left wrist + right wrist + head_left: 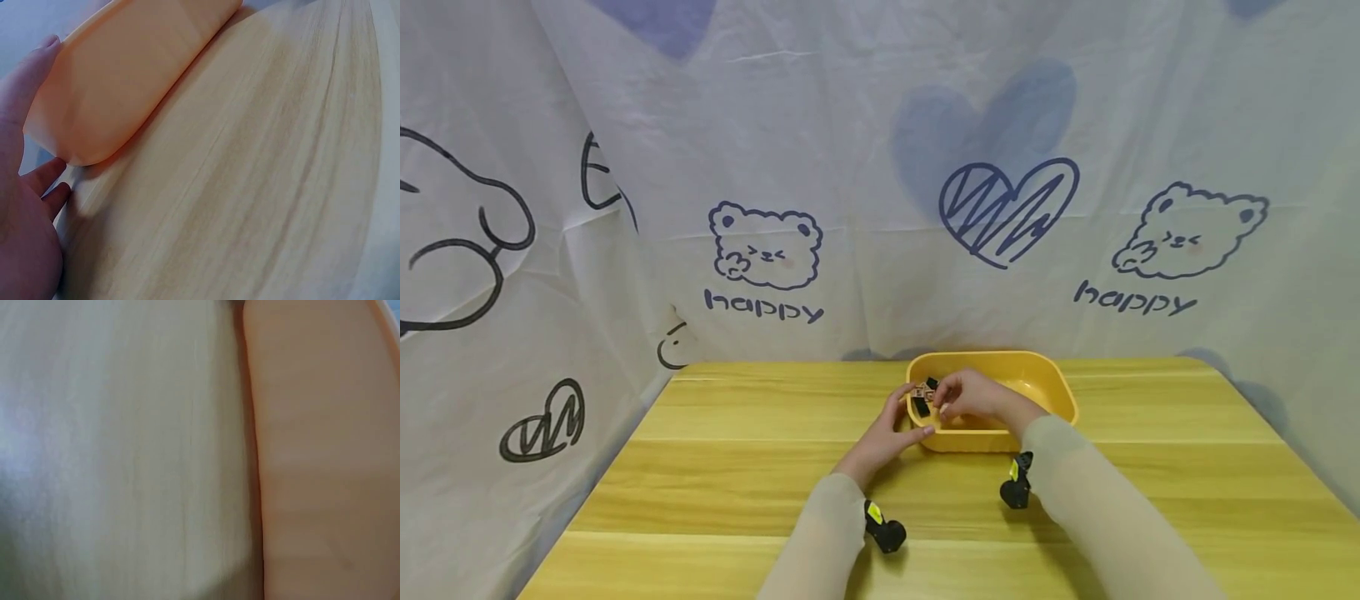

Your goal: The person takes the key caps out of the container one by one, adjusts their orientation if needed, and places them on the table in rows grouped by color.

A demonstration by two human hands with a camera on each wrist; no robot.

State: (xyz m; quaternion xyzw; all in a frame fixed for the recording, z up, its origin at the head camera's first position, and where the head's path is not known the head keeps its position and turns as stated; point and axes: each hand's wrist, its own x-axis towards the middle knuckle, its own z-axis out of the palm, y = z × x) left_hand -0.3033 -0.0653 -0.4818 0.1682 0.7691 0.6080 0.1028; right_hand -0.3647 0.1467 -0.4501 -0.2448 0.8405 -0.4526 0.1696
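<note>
A yellow plastic bin (985, 442) stands near the table's back edge. My left hand (883, 437) holds its left end, the thumb on the front rim and the fingers round the left side. In the left wrist view, the thumb of the left hand (28, 212) lies along the wall of the bin (125, 75). My right hand (973, 396) reaches inside the bin with its fingers bent, close to small black pieces (921, 407) and a brown patterned piece (919, 392). Whether the fingertips pinch anything is too small to tell. The right wrist view shows only the bin's outer wall (325, 450) and tabletop.
The wood-grain table (737, 450) extends left, right and in front of the bin. A white cloth (865, 167) with printed hearts and bears hangs behind the table and along its left side. Small black wrist cameras (887, 533) are worn at both cuffs.
</note>
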